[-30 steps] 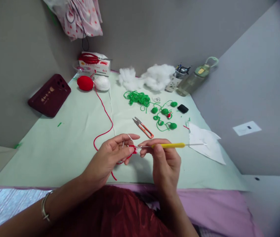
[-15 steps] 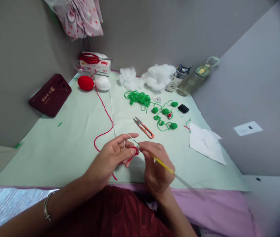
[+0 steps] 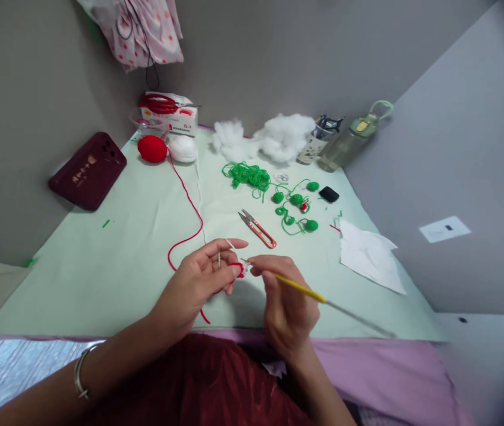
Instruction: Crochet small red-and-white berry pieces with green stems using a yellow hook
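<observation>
Between its thumb and fingers, my left hand (image 3: 202,275) pinches a small red and white crochet piece (image 3: 241,270). White yarn (image 3: 230,243) runs over its raised index finger, and a red strand (image 3: 205,316) hangs below the palm. My right hand (image 3: 289,302) grips a crochet hook (image 3: 300,287) with a yellow handle and a long metal shaft, held like a pen. The hook's tip is close to the crochet piece; whether a loop sits on it is too small to tell. Orange thread snips (image 3: 258,229) lie open just beyond both hands.
Behind are a red yarn ball (image 3: 152,148), a white yarn ball (image 3: 183,148), stuffing (image 3: 283,137), tangled green yarn (image 3: 247,176) and several green crochet pieces (image 3: 296,199). A phone (image 3: 89,171) leans at left. A bottle (image 3: 352,142), pen cup (image 3: 311,147) and white paper (image 3: 371,255) are at right.
The crochet hook has tilted flatter, its rear end swinging right as my right hand turned slightly. The crochet piece has shifted a little left with my left hand.
</observation>
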The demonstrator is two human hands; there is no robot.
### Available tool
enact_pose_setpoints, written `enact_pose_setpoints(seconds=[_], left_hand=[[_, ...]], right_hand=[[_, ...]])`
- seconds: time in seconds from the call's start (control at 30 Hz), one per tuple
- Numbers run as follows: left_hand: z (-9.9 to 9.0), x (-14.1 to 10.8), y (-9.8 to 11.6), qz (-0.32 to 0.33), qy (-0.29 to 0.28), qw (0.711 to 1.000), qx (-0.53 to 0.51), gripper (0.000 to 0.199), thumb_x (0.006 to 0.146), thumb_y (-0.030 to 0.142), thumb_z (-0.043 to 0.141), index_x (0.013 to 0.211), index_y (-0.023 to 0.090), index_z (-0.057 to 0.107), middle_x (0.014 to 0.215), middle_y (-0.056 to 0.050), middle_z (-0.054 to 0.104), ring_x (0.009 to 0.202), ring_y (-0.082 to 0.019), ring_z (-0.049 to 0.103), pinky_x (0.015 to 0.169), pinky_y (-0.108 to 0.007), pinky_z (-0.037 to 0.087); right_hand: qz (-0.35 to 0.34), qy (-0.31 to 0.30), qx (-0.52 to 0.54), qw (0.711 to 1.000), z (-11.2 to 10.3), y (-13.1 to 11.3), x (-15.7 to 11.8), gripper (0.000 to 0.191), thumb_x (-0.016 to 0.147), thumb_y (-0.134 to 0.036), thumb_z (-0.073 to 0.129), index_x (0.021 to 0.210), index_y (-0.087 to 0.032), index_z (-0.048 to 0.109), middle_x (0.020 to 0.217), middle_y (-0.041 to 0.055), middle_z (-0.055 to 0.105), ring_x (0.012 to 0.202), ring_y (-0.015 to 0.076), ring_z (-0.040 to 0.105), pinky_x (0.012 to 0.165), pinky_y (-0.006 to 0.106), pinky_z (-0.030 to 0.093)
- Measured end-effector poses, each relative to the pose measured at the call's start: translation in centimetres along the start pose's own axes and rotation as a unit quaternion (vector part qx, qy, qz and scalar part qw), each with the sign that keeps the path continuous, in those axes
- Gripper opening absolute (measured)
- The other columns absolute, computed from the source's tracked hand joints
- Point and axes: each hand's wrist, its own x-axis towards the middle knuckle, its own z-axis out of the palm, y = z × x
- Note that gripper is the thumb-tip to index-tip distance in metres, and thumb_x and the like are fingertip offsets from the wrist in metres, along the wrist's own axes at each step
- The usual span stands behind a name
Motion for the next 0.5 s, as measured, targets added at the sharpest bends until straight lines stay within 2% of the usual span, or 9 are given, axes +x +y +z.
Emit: enact_pose_setpoints(seconds=[0.1,0.17,0.23,0.33,0.4,0.5], left_hand=[[-0.02,0.04,-0.11,0.020,0.001,1.000,0.008,0.030,0.085,0.022,0.081,0.115,0.021,0.076,0.078,0.004,0.063,0.061,-0.007,0.050,0.057,-0.023,0.037],[-0.09,0.02,-0.13,0.021,0.001,1.000,0.010,0.030,0.086,0.022,0.081,0.116,0.021,0.076,0.079,0.004,0.063,0.061,-0.007,0.051,0.058,-0.023,0.038],[-0.16,-0.04,-0.08,0.016,-0.001,1.000,0.008,0.029,0.087,0.024,0.080,0.117,0.022,0.077,0.080,0.004,0.063,0.062,-0.007,0.052,0.059,-0.023,0.039],[-0.19,-0.15,0.06,0.012,0.001,1.000,0.007,0.029,0.087,0.025,0.081,0.116,0.022,0.078,0.076,0.004,0.062,0.062,-0.008,0.052,0.060,-0.023,0.040],[-0.15,-0.18,0.12,0.016,0.008,1.000,0.012,0.028,0.087,0.026,0.081,0.115,0.022,0.078,0.075,0.004,0.061,0.062,-0.009,0.052,0.060,-0.024,0.040],[-0.03,-0.19,0.14,0.024,0.020,0.999,0.027,0.028,0.087,0.025,0.080,0.114,0.022,0.079,0.073,0.004,0.061,0.062,-0.010,0.052,0.061,-0.025,0.040]], right_hand=[[-0.055,-0.008,-0.029,0.998,0.19,-0.02,-0.07,0.026,0.099,-0.003,0.055,0.114,-0.020,0.069,0.097,0.0064,0.078,0.090,0.0168,0.073,0.079,0.032,0.061],[-0.034,0.018,-0.001,0.999,0.21,-0.16,-0.06,0.027,0.100,-0.004,0.054,0.115,-0.021,0.070,0.098,0.0059,0.078,0.088,0.0168,0.073,0.077,0.032,0.061],[0.015,0.045,0.045,0.998,0.12,-0.42,0.03,0.026,0.102,-0.007,0.053,0.113,-0.023,0.071,0.097,0.0039,0.078,0.082,0.0156,0.072,0.074,0.032,0.060],[0.082,0.044,0.093,0.991,-0.09,-0.79,0.23,0.025,0.104,-0.011,0.052,0.106,-0.024,0.073,0.093,0.0007,0.077,0.073,0.0128,0.071,0.069,0.029,0.060],[0.091,0.030,0.091,0.991,-0.22,-0.83,0.28,0.025,0.104,-0.011,0.053,0.106,-0.024,0.074,0.093,0.0003,0.077,0.074,0.0128,0.071,0.070,0.029,0.060],[0.053,0.013,0.063,0.996,-0.32,-0.70,0.22,0.026,0.103,-0.009,0.053,0.112,-0.024,0.072,0.096,0.0019,0.078,0.081,0.0149,0.072,0.075,0.032,0.060]])
